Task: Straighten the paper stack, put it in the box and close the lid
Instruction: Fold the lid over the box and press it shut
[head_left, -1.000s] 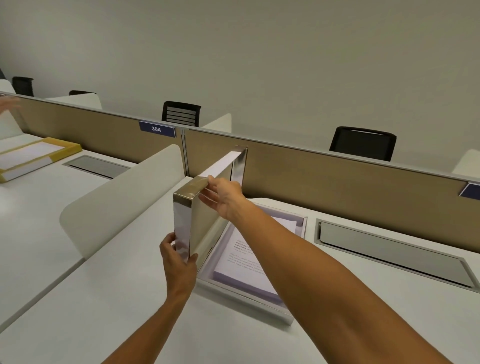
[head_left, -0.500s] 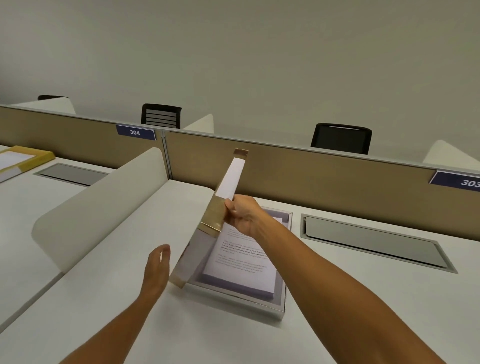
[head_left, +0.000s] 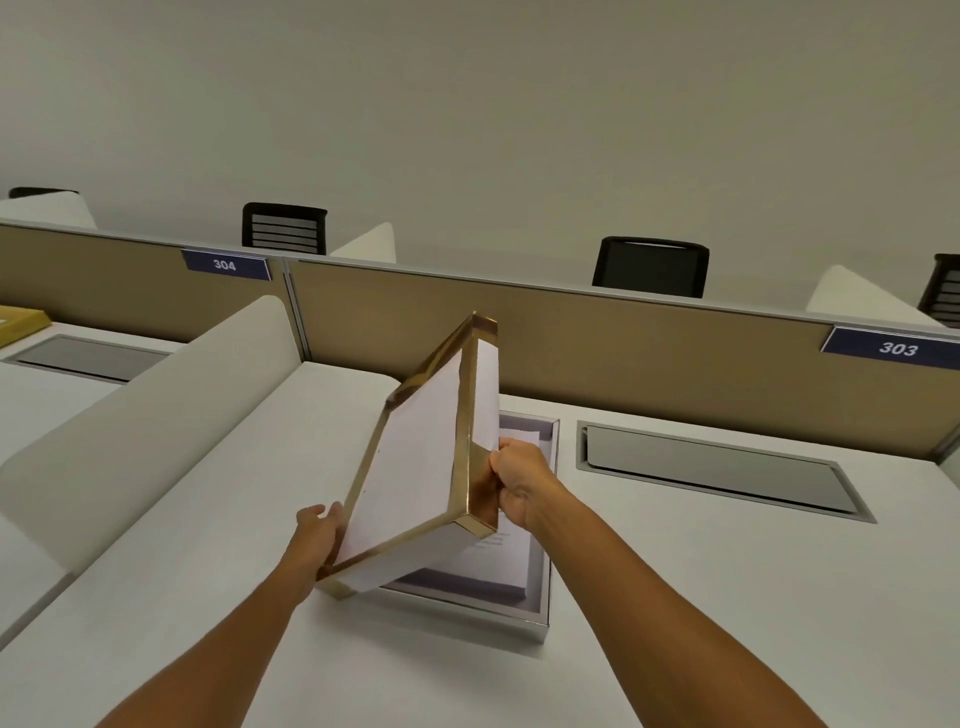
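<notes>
The white lid (head_left: 415, 457) with gold edges is tilted steeply above the open box (head_left: 540, 618), its top face turned toward me and its left corner low near the desk. My right hand (head_left: 519, 483) grips the lid's right edge. My left hand (head_left: 319, 535) holds its lower left edge. The paper stack (head_left: 498, 566) lies inside the box, printed side up, mostly hidden behind the lid.
The box sits on a white desk (head_left: 675, 597) with a curved white side divider (head_left: 156, 410) to the left and a brown back partition (head_left: 649, 353). A grey cable hatch (head_left: 717, 473) lies right of the box. Black chairs stand beyond the partition.
The lid has swung from edge-on to top face toward me, over the box. My left hand, free half a second ago, has come back onto its lower left edge.
</notes>
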